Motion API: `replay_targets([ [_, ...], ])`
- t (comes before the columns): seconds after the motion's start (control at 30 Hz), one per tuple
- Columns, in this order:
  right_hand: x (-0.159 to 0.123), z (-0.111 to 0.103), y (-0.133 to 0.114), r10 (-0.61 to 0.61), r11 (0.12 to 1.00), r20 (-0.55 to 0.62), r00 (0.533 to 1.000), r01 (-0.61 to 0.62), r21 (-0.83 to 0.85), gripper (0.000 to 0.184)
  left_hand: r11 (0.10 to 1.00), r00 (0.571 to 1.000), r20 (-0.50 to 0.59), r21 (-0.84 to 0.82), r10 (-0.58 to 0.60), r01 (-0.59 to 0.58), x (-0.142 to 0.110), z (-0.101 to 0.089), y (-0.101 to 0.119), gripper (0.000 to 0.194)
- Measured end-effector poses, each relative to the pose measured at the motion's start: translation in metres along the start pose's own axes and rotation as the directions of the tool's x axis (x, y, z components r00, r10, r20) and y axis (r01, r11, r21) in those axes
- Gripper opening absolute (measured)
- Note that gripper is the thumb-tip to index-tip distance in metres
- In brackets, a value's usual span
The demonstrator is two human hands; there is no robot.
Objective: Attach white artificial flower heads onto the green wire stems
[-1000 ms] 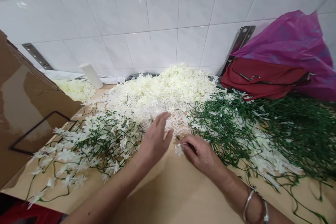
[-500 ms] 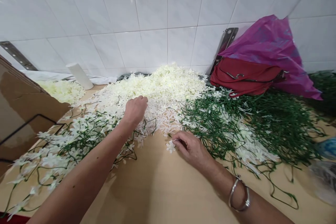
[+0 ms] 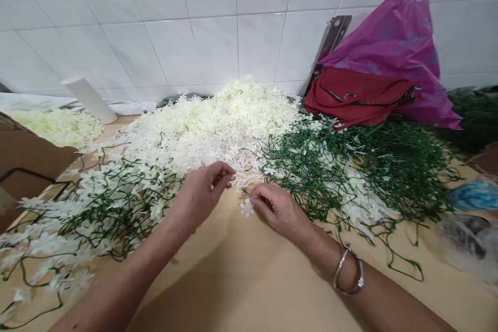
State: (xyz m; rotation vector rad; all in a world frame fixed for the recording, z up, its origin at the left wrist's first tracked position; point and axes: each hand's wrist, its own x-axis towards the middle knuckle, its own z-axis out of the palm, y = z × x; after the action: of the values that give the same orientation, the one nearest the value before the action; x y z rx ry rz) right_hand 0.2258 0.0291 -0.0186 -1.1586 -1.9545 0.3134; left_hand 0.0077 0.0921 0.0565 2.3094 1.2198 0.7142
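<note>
Between the thumb and forefinger of my right hand (image 3: 278, 207) is a small white artificial flower (image 3: 246, 207), its petals hanging out on the left. My left hand (image 3: 206, 187) is closed in a pinch just to the left of it, above the table; what its fingertips hold is too small to make out. Behind both hands rises a heap of loose cream-white flower heads (image 3: 241, 114), with thin white stamen-like pieces (image 3: 247, 163) spread at its front. Green plastic stems (image 3: 307, 171) lie tangled beside my right hand.
White flowers on green stems (image 3: 112, 202) cover the left side, near a cardboard box (image 3: 31, 166). A white roll (image 3: 89, 99) leans at the back. On the right are a red handbag (image 3: 358, 96), a purple plastic bag (image 3: 404, 46) and a clear bag (image 3: 467, 244).
My left hand has come from the flower heap toward me and to the right, close to my right hand. The right hand still holds the flower. The view has shifted slightly.
</note>
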Motion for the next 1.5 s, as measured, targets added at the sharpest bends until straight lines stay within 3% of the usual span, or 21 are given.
replay_targets([
  [0.1, 0.001, -0.004, -0.004, 0.016, 1.0, -0.034, 0.999, -0.017, -0.025, 0.014, 0.976, 0.997, 0.039, 0.208, 0.062, -0.069, -0.009, 0.017, -0.002, 0.019],
  [0.17, 0.002, -0.008, -0.006, 0.031, 0.998, -0.093, 0.995, -0.037, -0.057, 0.013, 0.914, 0.994, 0.09, 0.396, 0.059, -0.09, -0.012, 0.024, -0.004, 0.025],
  [0.3, 0.003, -0.02, -0.007, 0.07, 0.988, -0.272, 0.96, -0.105, -0.114, 0.013, 0.774, 0.991, 0.102, 0.62, 0.085, -0.13, -0.013, 0.02, -0.007, 0.031],
  [0.4, 0.004, -0.028, -0.005, 0.132, 0.975, -0.363, 0.922, -0.188, -0.123, 0.01, 0.743, 0.994, 0.03, 0.662, 0.108, -0.101, -0.01, 0.006, -0.011, 0.036],
  [0.53, 0.004, -0.029, -0.004, 0.166, 0.972, -0.365, 0.916, -0.215, -0.097, 0.009, 0.785, 0.995, -0.092, 0.619, 0.046, 0.021, -0.003, -0.006, -0.014, 0.033],
  [0.7, 0.004, -0.023, -0.005, 0.107, 0.98, -0.337, 0.935, -0.158, -0.125, 0.011, 0.792, 0.999, -0.042, 0.609, -0.033, 0.051, 0.013, 0.014, -0.009, 0.026],
  [0.8, 0.004, -0.022, 0.0, 0.148, 0.975, -0.332, 0.931, -0.193, -0.106, 0.01, 0.791, 0.996, -0.048, 0.606, -0.069, 0.084, 0.022, 0.027, -0.009, 0.02],
  [0.93, 0.003, -0.022, 0.005, 0.224, 0.967, -0.312, 0.923, -0.25, -0.047, 0.01, 0.915, 0.992, -0.108, 0.391, -0.066, 0.104, 0.026, 0.028, -0.013, 0.01],
  [1.03, 0.003, -0.022, 0.004, 0.203, 0.972, -0.31, 0.929, -0.23, -0.053, 0.01, 0.989, 0.981, -0.138, -0.058, -0.139, 0.133, 0.023, 0.021, -0.013, 0.008],
  [1.13, 0.004, -0.022, -0.001, 0.169, 0.979, -0.296, 0.94, -0.196, -0.064, 0.011, 0.829, 0.971, -0.114, -0.548, -0.208, 0.113, 0.016, 0.016, -0.008, 0.02],
  [1.2, 0.004, -0.022, -0.006, 0.178, 0.98, -0.288, 0.941, -0.197, -0.038, 0.011, 0.7, 0.969, -0.1, -0.709, -0.227, 0.091, 0.01, 0.017, -0.005, 0.028],
  [1.4, 0.004, -0.022, -0.01, 0.4, 0.89, -0.177, 0.899, -0.335, 0.31, 0.01, 0.566, 0.963, 0.011, -0.807, -0.269, 0.167, -0.015, 0.037, -0.002, 0.037],
  [1.5, 0.006, -0.022, -0.008, 0.41, 0.832, -0.123, 0.904, -0.314, 0.458, 0.013, 0.546, 0.962, 0.048, -0.816, -0.269, 0.193, -0.023, 0.048, -0.003, 0.035],
])
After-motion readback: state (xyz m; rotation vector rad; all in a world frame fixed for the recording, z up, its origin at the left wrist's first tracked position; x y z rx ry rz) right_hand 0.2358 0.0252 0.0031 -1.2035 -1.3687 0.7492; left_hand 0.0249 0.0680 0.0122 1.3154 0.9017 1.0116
